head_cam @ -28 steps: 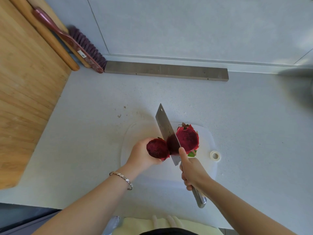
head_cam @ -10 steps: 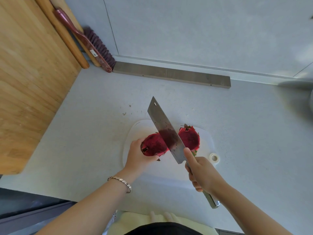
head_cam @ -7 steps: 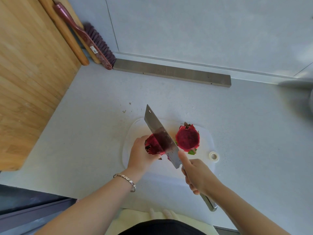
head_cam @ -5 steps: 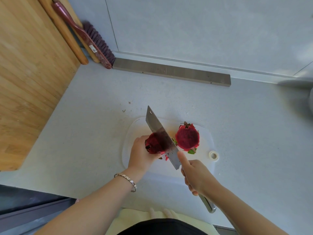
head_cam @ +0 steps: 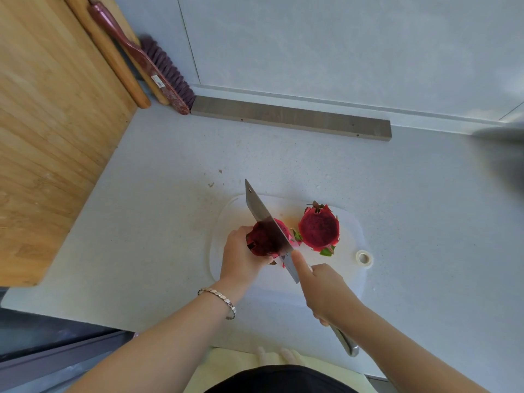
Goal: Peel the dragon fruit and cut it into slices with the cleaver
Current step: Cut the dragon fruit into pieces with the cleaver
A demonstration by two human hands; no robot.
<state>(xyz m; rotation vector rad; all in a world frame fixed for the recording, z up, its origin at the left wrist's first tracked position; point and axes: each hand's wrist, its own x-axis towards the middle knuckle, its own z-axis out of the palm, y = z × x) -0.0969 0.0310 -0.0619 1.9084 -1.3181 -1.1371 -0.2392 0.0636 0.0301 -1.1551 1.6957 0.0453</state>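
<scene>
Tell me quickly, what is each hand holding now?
Left hand: holds the dragon fruit half.
Right hand: grips the cleaver.

A: Items worn?
B: One silver, flat-linked bracelet (head_cam: 217,301) just behind the left hand (head_cam: 241,258). Both forearms bare.
A: Torso?
B: Black garment (head_cam: 279,378) at the lower edge; pale yellow fabric (head_cam: 224,364) beside it.

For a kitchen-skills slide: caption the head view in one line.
Left hand steadies a dragon fruit half on the white cutting board while the right hand cuts it with the cleaver.
</scene>
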